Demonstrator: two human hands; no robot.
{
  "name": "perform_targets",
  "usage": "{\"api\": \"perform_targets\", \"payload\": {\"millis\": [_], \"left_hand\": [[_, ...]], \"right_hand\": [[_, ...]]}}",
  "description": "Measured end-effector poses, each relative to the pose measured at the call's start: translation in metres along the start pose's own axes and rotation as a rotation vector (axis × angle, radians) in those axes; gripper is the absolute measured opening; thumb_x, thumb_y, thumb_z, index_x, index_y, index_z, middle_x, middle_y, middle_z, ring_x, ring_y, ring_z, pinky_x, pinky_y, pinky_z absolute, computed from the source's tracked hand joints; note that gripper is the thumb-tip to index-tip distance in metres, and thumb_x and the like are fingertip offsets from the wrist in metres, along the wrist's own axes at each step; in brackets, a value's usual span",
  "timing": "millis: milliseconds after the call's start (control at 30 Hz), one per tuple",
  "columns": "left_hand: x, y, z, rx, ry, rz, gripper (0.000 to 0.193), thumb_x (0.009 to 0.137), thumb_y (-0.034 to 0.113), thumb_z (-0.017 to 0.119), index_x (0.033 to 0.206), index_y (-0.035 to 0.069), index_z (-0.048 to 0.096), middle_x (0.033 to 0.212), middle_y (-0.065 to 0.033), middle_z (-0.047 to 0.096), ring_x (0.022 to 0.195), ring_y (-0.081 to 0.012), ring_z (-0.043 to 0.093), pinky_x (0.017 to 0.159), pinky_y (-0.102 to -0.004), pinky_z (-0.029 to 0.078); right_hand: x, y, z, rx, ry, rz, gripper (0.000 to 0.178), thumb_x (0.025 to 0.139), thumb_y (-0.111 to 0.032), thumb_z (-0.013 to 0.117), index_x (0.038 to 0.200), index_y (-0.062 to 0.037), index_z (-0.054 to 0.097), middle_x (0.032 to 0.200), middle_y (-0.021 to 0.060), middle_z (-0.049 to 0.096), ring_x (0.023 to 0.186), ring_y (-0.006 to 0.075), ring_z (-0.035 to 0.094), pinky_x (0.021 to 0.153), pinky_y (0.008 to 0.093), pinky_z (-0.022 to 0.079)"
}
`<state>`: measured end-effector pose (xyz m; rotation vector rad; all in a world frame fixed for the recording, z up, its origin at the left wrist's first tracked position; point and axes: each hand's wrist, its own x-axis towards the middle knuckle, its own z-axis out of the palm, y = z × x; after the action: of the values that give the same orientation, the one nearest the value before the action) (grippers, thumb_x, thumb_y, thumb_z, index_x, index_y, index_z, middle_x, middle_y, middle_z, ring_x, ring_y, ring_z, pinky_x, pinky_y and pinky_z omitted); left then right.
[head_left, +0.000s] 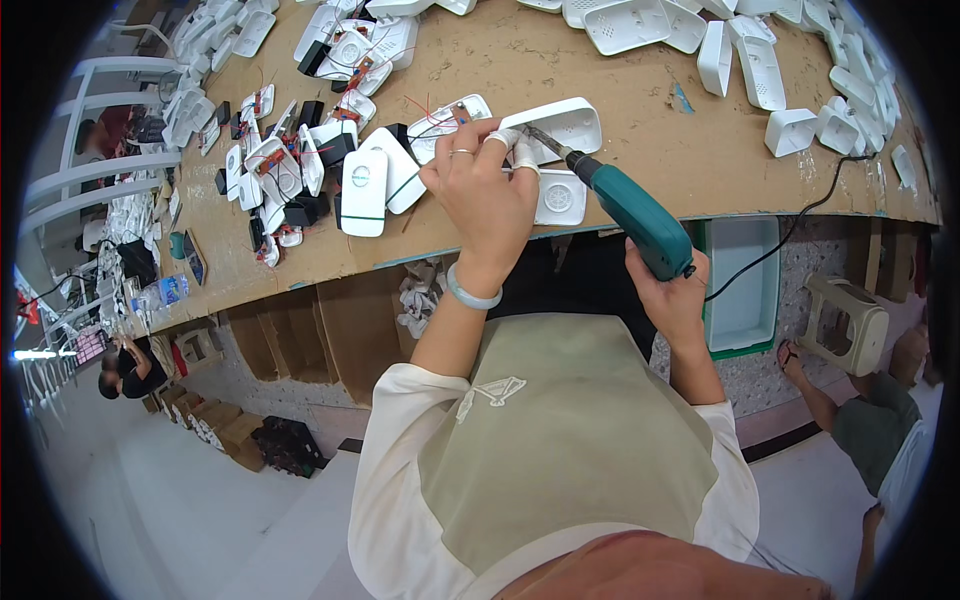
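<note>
The right hand [672, 285], just past the tabletop's near edge, is wrapped snugly around the back end of a green power screwdriver [640, 215] with a black nose. Below that edge, by this hand, is a pale tub [745, 280] with a green rim. The left hand [487, 200] reaches over the near edge, with a pale bracelet [473, 290] on its wrist and white wraps [524, 152] on some fingers. Those fingers are bent close together at the left end of a white case [572, 125] — I cannot tell if they pinch it or something small. The case sits by the middle of the tabletop's near edge. It is shiny, long and hollow like a little boat, with round corners, and the screwdriver's thin tip points into its left end. Just on the near side of it lies a white piece with a round grille [558, 200]. Toward the tabletop's left side are smooth white covers [363, 192] and a messy heap of wired parts [280, 165]. More white shells [757, 75] crowd the far right corner.
</note>
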<state>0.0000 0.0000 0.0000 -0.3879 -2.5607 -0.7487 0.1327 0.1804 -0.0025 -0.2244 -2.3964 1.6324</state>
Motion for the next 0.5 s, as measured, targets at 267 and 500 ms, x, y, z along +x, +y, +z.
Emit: {"api": "perform_targets", "payload": {"millis": [267, 500], "left_hand": [[-0.001, 0.0, -0.002, 0.013, -0.011, 0.003, 0.024, 0.063, 0.005, 0.064, 0.085, 0.001, 0.072, 0.109, -0.0055, 0.066, 0.1, -0.0269, 0.056, 0.087, -0.0431, 0.032], [0.0, 0.0, -0.002, 0.003, -0.02, 0.0, 0.023, 0.064, 0.006, 0.064, 0.086, 0.002, 0.071, 0.108, -0.006, 0.067, 0.101, -0.027, 0.057, 0.09, -0.0431, 0.033]], "right_hand": [[-0.008, -0.007, -0.003, 0.058, 0.125, -0.047, 0.016, 0.082, 0.001, 0.074, 0.097, 0.0018, 0.068, 0.077, 0.0044, 0.067, 0.066, 0.0083, 0.059, 0.064, 0.0229, 0.048], [-0.031, -0.004, -0.012, 0.163, 0.198, 0.251, 0.015, 0.083, -0.002, 0.077, 0.096, 0.0011, 0.071, 0.082, 0.0017, 0.071, 0.07, 0.0065, 0.062, 0.065, 0.0239, 0.049]]}}
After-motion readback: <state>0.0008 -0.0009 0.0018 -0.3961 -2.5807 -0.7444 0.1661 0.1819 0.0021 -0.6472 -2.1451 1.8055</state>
